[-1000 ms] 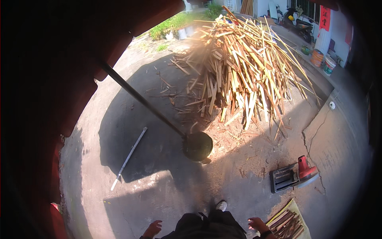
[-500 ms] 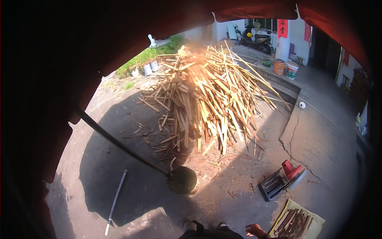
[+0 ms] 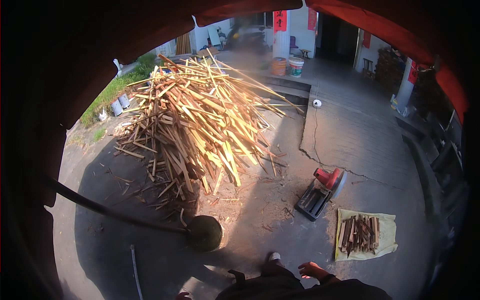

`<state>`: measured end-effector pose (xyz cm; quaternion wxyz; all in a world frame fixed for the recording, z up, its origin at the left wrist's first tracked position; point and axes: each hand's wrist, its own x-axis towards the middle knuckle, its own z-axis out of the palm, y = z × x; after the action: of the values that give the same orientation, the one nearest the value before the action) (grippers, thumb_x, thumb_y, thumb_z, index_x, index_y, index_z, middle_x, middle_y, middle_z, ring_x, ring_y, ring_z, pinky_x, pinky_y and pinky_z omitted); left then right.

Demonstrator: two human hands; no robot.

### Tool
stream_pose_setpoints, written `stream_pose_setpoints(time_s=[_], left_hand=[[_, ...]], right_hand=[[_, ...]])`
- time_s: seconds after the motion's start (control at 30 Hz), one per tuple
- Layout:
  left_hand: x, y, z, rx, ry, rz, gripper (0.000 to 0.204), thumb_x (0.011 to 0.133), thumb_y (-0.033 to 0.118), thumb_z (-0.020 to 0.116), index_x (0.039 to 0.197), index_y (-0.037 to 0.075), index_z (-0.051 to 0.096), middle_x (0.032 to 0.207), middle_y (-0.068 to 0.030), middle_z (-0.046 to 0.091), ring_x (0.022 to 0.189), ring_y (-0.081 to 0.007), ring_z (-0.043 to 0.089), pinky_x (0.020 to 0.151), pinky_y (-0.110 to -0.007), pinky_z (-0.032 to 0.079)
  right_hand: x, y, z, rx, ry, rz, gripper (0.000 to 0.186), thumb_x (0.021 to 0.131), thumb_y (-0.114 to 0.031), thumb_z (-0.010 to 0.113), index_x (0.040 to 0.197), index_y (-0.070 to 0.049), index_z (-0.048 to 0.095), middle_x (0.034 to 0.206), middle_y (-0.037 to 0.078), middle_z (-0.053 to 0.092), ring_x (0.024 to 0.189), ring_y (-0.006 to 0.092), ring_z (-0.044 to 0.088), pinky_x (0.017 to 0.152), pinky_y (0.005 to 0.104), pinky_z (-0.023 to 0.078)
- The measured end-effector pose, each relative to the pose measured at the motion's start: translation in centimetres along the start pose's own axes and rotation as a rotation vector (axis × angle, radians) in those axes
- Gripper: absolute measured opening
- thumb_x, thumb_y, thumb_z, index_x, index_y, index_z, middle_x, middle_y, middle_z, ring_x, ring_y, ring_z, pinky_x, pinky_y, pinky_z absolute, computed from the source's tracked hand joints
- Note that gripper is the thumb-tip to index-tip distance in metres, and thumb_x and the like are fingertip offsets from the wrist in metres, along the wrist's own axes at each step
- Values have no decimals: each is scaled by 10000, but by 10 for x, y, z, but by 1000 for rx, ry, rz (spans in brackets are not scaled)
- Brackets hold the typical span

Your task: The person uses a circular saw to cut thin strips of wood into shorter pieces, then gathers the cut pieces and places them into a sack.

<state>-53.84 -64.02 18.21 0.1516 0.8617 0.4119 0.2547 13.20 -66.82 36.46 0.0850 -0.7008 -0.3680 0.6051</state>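
My right hand point(image 3: 312, 270) hangs low in front of my dark clothing, fingers loosely apart and holding nothing. Only a sliver of my left hand point(image 3: 183, 296) shows at the lower edge; its fingers cannot be made out. Nearest to the right hand are a red and black cut-off saw point(image 3: 322, 192) on the ground and a pale yellow sack point(image 3: 388, 235) laid flat. Short cut wood strips point(image 3: 360, 233) lie side by side on that sack. Ahead to the left rises a large heap of long wood strips point(image 3: 200, 115).
A dark pole point(image 3: 115, 210) runs to a round base point(image 3: 206, 233) at front left. A thin pale rod point(image 3: 135, 272) lies on the ground. From the saw, a cable point(image 3: 316, 135) leads to a white round object point(image 3: 317, 103) near the step. Two buckets point(image 3: 287, 66) stand beside a pillar.
My view has swung to the right, so the heap and pole sit further left and the whole sack shows. My right hand stays low and empty; part of my left hand has appeared.
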Motion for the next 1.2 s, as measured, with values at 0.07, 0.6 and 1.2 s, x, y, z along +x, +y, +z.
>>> stream_pose_setpoints(time_s=[0.07, 0.6, 1.2], left_hand=[[4, 3, 18, -410, -42, -293, 303, 877, 31, 469, 1177, -1, 501, 651, 22, 485, 522, -42, 447, 442, -178, 389], [10, 28, 52, -1220, -117, -1302, 385, 788, 14, 605, 1162, 82, 544, 644, -24, 559, 445, -61, 439, 385, -210, 351], [37, 6, 100, -753, -304, -408, 364, 897, 84, 443, 1256, 26, 433, 771, -77, 577, 626, -116, 531, 545, -229, 453]], right_hand=[[-3, 21, -12, 17, 36, -26, 247, 796, -95, 562, 1034, -50, 612, 800, 54, 639, 668, 110, 639, 561, 245, 523], [29, -47, -57, 41, 76, 127, 389, 751, -139, 582, 1137, -89, 587, 731, 61, 655, 612, 150, 638, 567, 273, 531], [15, 1, -50, 176, 113, 120, 323, 823, -115, 563, 1143, -72, 563, 808, 58, 659, 709, 158, 660, 586, 276, 542]])
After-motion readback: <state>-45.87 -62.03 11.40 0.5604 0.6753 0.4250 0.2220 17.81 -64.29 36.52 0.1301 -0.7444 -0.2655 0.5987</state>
